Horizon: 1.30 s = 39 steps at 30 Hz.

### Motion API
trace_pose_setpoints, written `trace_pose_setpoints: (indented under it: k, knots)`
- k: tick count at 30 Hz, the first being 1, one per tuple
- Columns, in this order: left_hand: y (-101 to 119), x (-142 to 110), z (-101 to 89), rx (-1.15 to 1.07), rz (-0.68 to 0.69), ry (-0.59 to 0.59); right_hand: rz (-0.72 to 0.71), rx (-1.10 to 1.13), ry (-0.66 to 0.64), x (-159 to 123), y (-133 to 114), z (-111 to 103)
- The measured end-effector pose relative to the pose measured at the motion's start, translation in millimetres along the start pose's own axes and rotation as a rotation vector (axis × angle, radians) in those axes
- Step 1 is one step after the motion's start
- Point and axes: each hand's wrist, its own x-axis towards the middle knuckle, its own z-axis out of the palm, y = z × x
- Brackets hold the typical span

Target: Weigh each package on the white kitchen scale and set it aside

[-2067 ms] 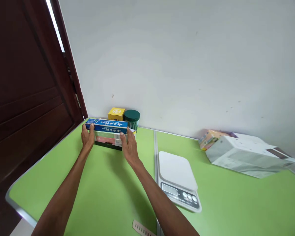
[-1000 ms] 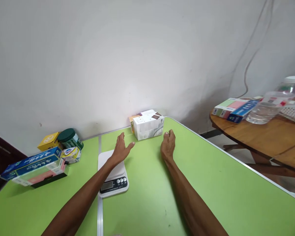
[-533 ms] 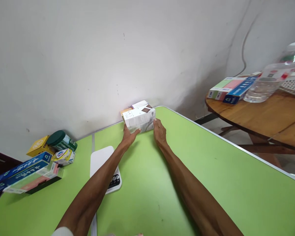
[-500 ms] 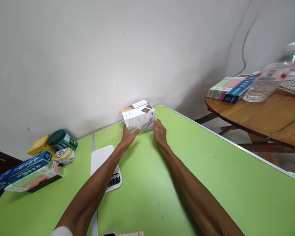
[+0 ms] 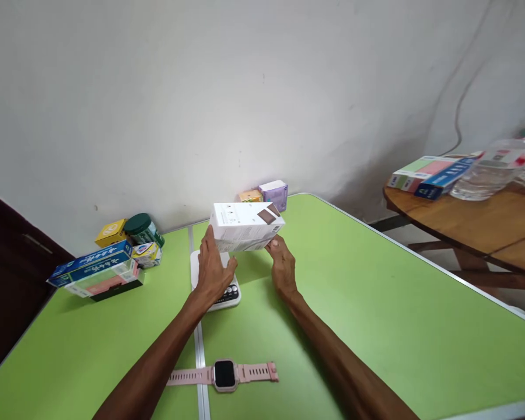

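Note:
Between my two hands, above the green table [image 5: 341, 303], is a white printed box [image 5: 245, 224] with brown squares on its top. My left hand [image 5: 212, 265] grips the box's left end, its thumb held out from the front side. On the right end, my right hand [image 5: 283, 265] presses with its fingers and thumb. Below my left hand lies a white kitchen scale [image 5: 195, 265] with round buttons, partly covered by that hand. A pink-strapped smartwatch [image 5: 224, 374] lies flat near the front, the end of its strap beside my left forearm.
Against the wall stand a purple pack [image 5: 279, 196] and an orange box [image 5: 250, 196]. To the left are a blue box [image 5: 91, 262], a yellow box [image 5: 111, 231] and a dark green jar [image 5: 145, 229]. A wooden table [image 5: 459, 224] at right bears boxes and a plastic bottle [image 5: 485, 172].
Both hands have lifted the white box off the table by the wall and brought it nearer and leftward, toward the scale. The view has shifted, showing the whole watch.

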Motion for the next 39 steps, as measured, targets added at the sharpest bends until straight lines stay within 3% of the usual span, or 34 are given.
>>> trace_pose_setpoints:
  k: [4, 7, 13, 17, 21, 25, 39]
  knots:
    - [-29.2, -33.7, -38.7, -0.005, -0.034, 0.119, -0.016, -0.009, -0.128, -22.6, -35.3, 23.5]
    - [-54.5, -55.2, -52.6, -0.054, -0.135, 0.129, -0.047, -0.009, -0.21, -36.9, -47.9, 36.3]
    - [-87.1, -74.5, -53.3, -0.15, -0.232, 0.117, 0.013, -0.036, -0.297, -51.0, -44.9, 45.3]
    - [-100.6, -79.1, -52.6, -0.207, -0.228, 0.09, 0.075, -0.027, -0.252, -50.5, -33.6, 47.3]
    - [-130.5, -87.9, -51.2, -0.359, -0.29, 0.11, 0.187, -0.102, -0.158, -43.5, -14.0, 40.1]
    - [-158.2, -93.4, -48.5, -0.405, -0.333, 0.105, 0.221, -0.225, -0.215, -35.7, 0.3, 28.2]
    - [-154.4, -94.2, -47.3, -0.328, -0.338, 0.142, 0.232, -0.208, -0.222, -35.8, 5.1, 27.4]
